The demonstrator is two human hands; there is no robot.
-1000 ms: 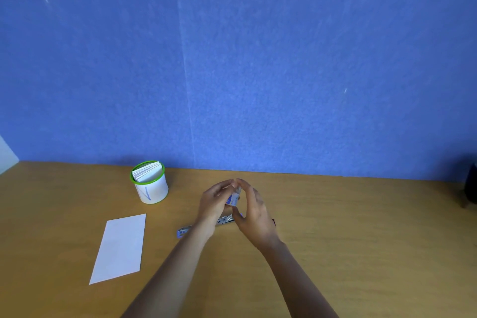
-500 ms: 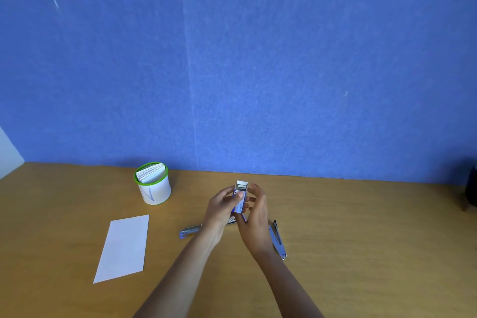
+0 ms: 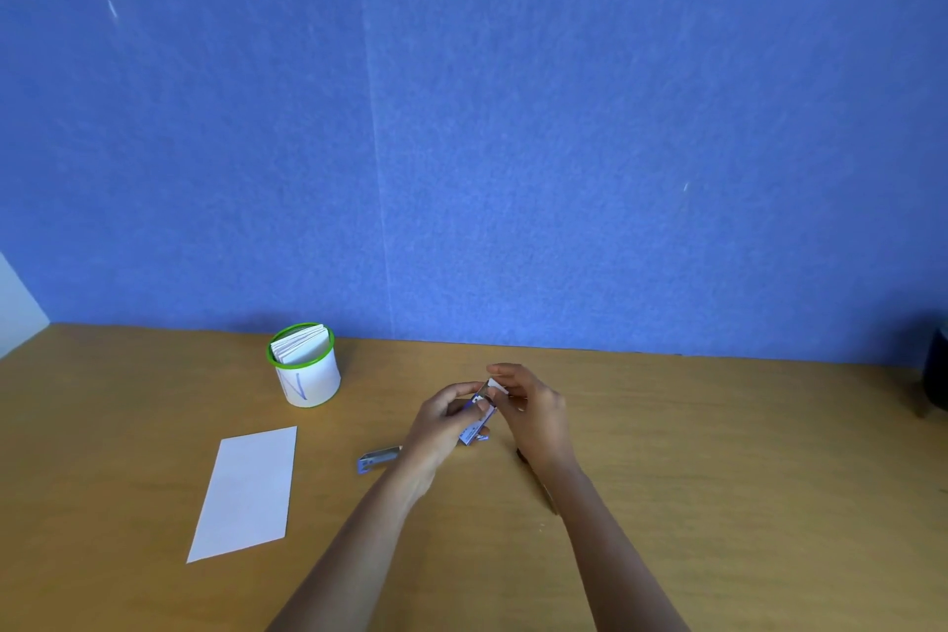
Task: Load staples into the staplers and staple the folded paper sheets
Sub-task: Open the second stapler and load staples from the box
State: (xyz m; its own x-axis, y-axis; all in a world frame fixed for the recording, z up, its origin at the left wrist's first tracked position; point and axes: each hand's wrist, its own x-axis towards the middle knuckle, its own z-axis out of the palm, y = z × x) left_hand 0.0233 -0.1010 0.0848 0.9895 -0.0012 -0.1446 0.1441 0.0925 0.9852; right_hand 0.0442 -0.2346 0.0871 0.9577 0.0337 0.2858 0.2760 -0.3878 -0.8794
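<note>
On the left of the smooth wooden table [image 3: 718, 477] I see a flat white sheet of paper [image 3: 246, 493], folded into a long rectangle. Behind it stands a round white cup [image 3: 308, 382] with a green rim, packed with more folded sheets. A blue pen mark on its side looks like an N or a V, but I cannot tell which. Next comes a stapler [image 3: 378, 458] lying flat, its shiny metal end showing and the rest hidden behind my left hand [image 3: 441, 421]. That hand's fingers curl around a small blue-and-white cardboard box of staples [image 3: 478, 421], held tilted above the table. Its print is too small to read. My right hand [image 3: 536, 418] pinches the box's open upper end, where a white flap sticks out. A grainy blue wall [image 3: 513, 144] rises behind everything.
</note>
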